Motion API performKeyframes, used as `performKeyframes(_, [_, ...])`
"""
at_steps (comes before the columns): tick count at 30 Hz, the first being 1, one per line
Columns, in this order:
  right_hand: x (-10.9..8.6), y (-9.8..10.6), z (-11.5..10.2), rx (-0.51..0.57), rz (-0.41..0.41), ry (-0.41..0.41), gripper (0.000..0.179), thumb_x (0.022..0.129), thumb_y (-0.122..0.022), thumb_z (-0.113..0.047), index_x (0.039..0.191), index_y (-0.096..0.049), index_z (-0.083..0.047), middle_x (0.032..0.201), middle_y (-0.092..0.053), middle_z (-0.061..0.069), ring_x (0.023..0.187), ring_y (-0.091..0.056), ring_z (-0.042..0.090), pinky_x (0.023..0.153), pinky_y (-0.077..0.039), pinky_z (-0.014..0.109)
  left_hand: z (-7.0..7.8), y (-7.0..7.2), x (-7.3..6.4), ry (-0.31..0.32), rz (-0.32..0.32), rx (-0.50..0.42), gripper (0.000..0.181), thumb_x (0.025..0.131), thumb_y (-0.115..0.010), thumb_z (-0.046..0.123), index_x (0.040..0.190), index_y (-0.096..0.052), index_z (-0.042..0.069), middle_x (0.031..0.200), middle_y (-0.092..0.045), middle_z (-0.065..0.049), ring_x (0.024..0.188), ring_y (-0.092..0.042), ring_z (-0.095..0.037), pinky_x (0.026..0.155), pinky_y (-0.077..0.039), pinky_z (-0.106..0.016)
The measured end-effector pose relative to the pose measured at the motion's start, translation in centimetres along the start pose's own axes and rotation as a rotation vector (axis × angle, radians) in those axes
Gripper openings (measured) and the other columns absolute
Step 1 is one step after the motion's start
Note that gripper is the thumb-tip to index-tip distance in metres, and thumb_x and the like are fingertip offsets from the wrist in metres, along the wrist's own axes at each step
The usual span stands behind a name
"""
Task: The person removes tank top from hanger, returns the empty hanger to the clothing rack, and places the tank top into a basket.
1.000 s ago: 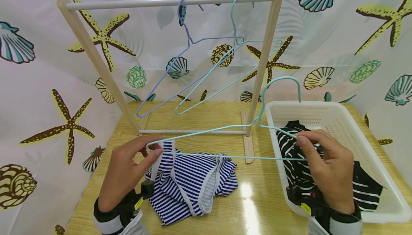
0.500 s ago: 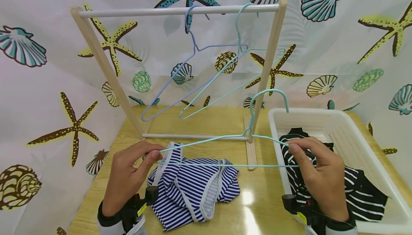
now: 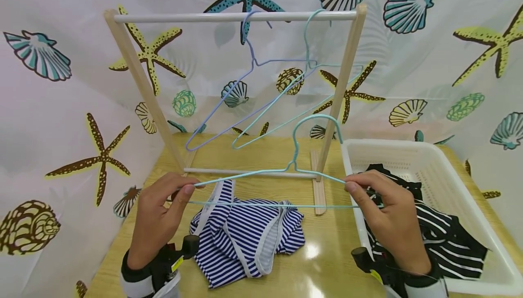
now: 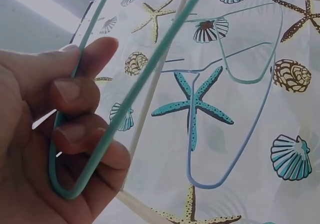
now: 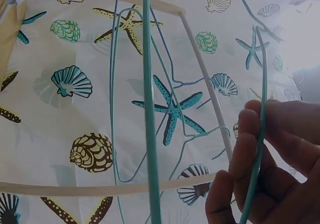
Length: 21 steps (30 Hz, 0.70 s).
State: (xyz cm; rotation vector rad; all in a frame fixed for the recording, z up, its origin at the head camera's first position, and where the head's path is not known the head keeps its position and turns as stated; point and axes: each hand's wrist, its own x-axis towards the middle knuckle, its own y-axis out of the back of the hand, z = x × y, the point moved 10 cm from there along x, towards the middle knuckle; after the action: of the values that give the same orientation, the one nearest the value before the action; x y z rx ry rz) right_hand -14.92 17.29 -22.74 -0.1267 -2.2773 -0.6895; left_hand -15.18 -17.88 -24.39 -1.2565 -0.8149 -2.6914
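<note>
A mint-green clothes hanger (image 3: 253, 173) is held level in front of the body, hook up, between both hands. The left hand (image 3: 159, 216) pinches its left end between thumb and fingers; the left wrist view shows the hanger's rounded corner (image 4: 70, 191) lying across the palm. My right hand (image 3: 390, 218) pinches the right shoulder of the hanger, over the basket's near-left side. Below the hanger, a navy-and-white striped garment (image 3: 253, 230) with pale trim lies crumpled on the wooden table (image 3: 323, 243).
Behind the hands stands a wooden rack (image 3: 347, 75) with a white top bar (image 3: 175, 17). From the bar hang a blue hanger (image 3: 216, 107) and a mint hanger (image 3: 282, 94). A white basket (image 3: 445, 166) at right contains black-and-white striped clothing (image 3: 449, 234).
Both hands keep their hold on the mint hanger. The hanger has shifted left and its hook now stands left of the basket; the right hand moved left with it. The view has tilted up slightly.
</note>
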Motion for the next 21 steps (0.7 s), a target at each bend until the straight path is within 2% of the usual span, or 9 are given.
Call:
performKeyframes(6, [1.1,0.1,-1.6,-0.026,-0.079,0.102,0.031,0.076,-0.070,0.015,0.099,-0.074,-0.006,0.092,-0.070,0.003,0.084,-0.060,0.005,0.074,-0.043,0.016,-0.1,1.1,0.2,0.008,0.031,-0.014,0.014,0.092,-0.060,-0.001,0.098,-0.072,0.004,0.084,-0.066,-0.005,0.070,-0.048,-0.006,0.063,-0.041,-0.017])
performKeyframes(10, [1.8,0.2,-2.2,-0.019,-0.129,0.176,0.031,0.074,-0.071,0.015,0.097,-0.073,-0.005,0.093,-0.070,0.003,0.086,-0.062,0.005,0.076,-0.044,0.015,0.2,2.1,0.7,-0.005,0.049,0.001,0.014,0.093,-0.059,-0.003,0.096,-0.071,0.001,0.085,-0.067,-0.008,0.070,-0.049,-0.005,0.065,-0.041,-0.016])
performKeyframes(15, [2.9,0.4,-2.8,-0.059,-0.180,0.246,0.031,0.073,-0.073,0.012,0.098,-0.074,-0.008,0.092,-0.070,0.000,0.085,-0.062,0.004,0.078,-0.044,0.013,0.0,3.6,1.3,-0.006,0.074,0.026,0.014,0.093,-0.057,-0.005,0.094,-0.070,-0.001,0.083,-0.066,-0.010,0.070,-0.048,-0.004,0.066,-0.038,-0.016])
performKeyframes(18, [3.7,0.5,-2.6,-0.095,-0.208,0.256,0.031,0.075,-0.074,0.008,0.100,-0.074,-0.010,0.095,-0.071,-0.002,0.086,-0.062,0.004,0.078,-0.044,0.013,-0.2,4.9,1.5,0.005,0.093,0.037,0.014,0.093,-0.057,-0.006,0.093,-0.070,-0.002,0.081,-0.066,-0.006,0.067,-0.046,-0.003,0.065,-0.035,-0.018])
performKeyframes(21, [4.7,0.6,-1.7,-0.133,-0.231,0.222,0.029,0.078,-0.074,0.004,0.104,-0.073,-0.012,0.099,-0.070,-0.004,0.088,-0.062,0.003,0.077,-0.045,0.014,-0.3,6.3,1.7,0.019,0.109,0.043,0.014,0.093,-0.057,-0.006,0.094,-0.070,-0.003,0.083,-0.067,-0.001,0.067,-0.047,-0.005,0.065,-0.034,-0.020])
